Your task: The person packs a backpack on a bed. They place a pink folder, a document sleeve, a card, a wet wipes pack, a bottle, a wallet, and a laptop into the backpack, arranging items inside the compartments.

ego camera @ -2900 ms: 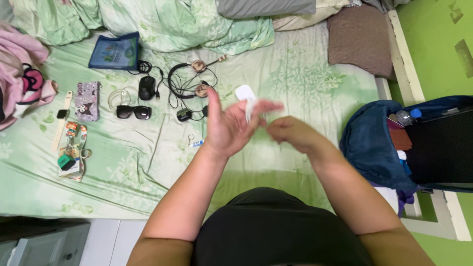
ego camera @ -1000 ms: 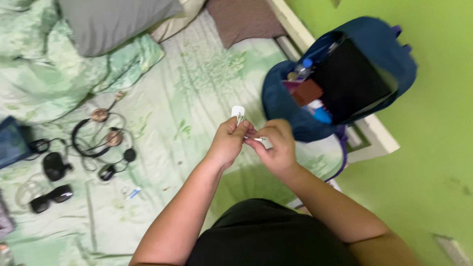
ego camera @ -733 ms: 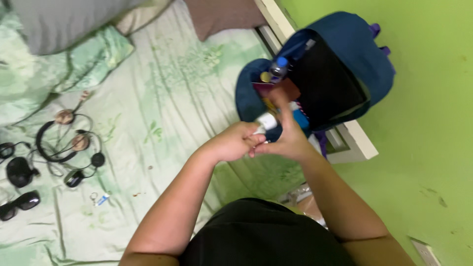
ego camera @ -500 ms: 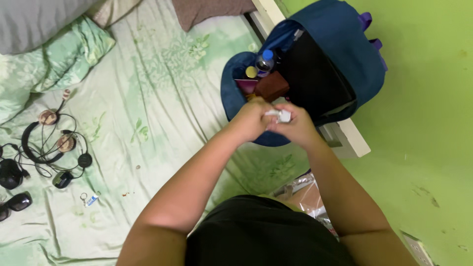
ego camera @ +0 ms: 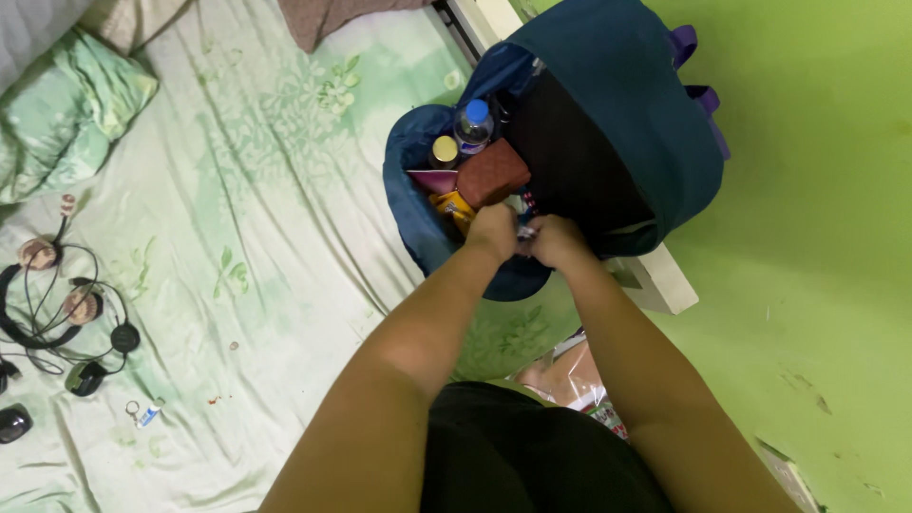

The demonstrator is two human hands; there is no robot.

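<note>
My left hand and my right hand meet, fingers curled, at the mouth of an open dark blue backpack at the bed's right edge. A small white object is pinched between them, only a sliver of it showing. Just beyond my fingers the bag holds a brown pouch, a blue-capped bottle, a yellow-capped container, a pink item and a yellow packet. A black flat panel fills the bag's right side.
Headphones with tangled cables, a small black device and a tiny keyring item lie on the green floral sheet at left. A green pillow sits top left. The white bed frame borders a green floor. A plastic bag lies by my lap.
The view has swung right from the spread of items toward the backpack. Both hands carried the small white object from over the sheet to the bag's opening and lowered into it.
</note>
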